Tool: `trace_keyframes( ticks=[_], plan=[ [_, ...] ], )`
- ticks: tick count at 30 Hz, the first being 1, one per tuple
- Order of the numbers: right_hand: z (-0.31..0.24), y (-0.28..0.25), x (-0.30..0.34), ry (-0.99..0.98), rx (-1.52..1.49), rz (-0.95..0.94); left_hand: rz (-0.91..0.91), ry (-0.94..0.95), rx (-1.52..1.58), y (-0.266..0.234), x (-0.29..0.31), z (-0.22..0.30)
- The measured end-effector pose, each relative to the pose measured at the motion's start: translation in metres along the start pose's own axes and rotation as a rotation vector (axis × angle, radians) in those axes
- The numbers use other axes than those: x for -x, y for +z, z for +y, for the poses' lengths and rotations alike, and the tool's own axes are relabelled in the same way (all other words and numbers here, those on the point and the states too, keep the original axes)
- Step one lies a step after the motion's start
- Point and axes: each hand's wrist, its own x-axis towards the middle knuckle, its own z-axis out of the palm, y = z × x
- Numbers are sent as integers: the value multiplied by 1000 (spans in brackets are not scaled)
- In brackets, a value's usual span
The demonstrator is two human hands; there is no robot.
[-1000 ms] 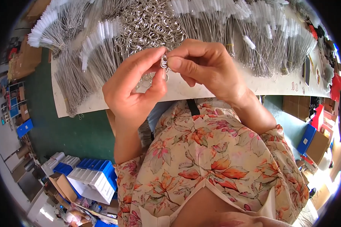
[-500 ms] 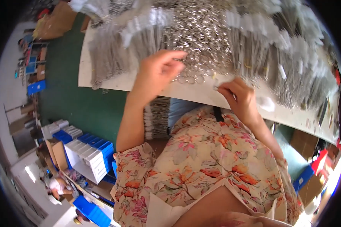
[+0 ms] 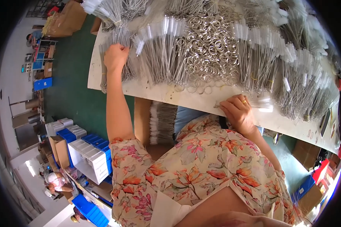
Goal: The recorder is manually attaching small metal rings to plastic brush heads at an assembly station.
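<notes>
At the table's left end my left hand [image 3: 116,56] reaches into a bundle of thin wire brushes [image 3: 106,72]. Its fingers are curled closed, and whatever they pinch is hidden. My right hand [image 3: 236,111] is by the table's front edge, its fingers pinched on the looped wire ends of a few small brushes [image 3: 264,103]. Their white bristle heads stick out on the right side of that hand. Between the hands, farther back, a heap of shiny metal split rings [image 3: 212,45] covers the middle of the table, with several loose rings along its near side.
Bundles of wire brushes [image 3: 159,56] flank the rings on the left, and more brush bundles [image 3: 299,83] fill the right. Below the white table [image 3: 170,94] stands a cardboard box [image 3: 142,117] holding brushes. Blue and white bins [image 3: 91,159] are stacked on the left.
My left hand has moved left, from beside the rings to the brush bundle. My right hand has stayed near the front edge with the brushes. The view has shifted slightly.
</notes>
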Motion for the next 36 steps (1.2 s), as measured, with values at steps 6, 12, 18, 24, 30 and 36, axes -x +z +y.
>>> trace_keyframes(
  ticks=[6, 12, 18, 24, 30, 36],
  plan=[
    [3, -8, -6, 34, -71, 51, -61, -37, -10, 7, -9, -7],
    [47, -41, -66, 254, 4, 130, 13, -21, 132, -4, 15, -3],
    [80, -40, -105, 461, 451, -146, -165, -120, 366, -25, 44, 9],
    [96, -41, -106, 575, 247, -107, 322, 198, 980, -51, 65, 39],
    [98, -47, -110, 658, 169, -95, -121, 220, 1325, -55, 83, 80],
    [99, -58, -96, 723, -523, 318, -544, 287, 1365, -57, 121, 110]
  ],
)
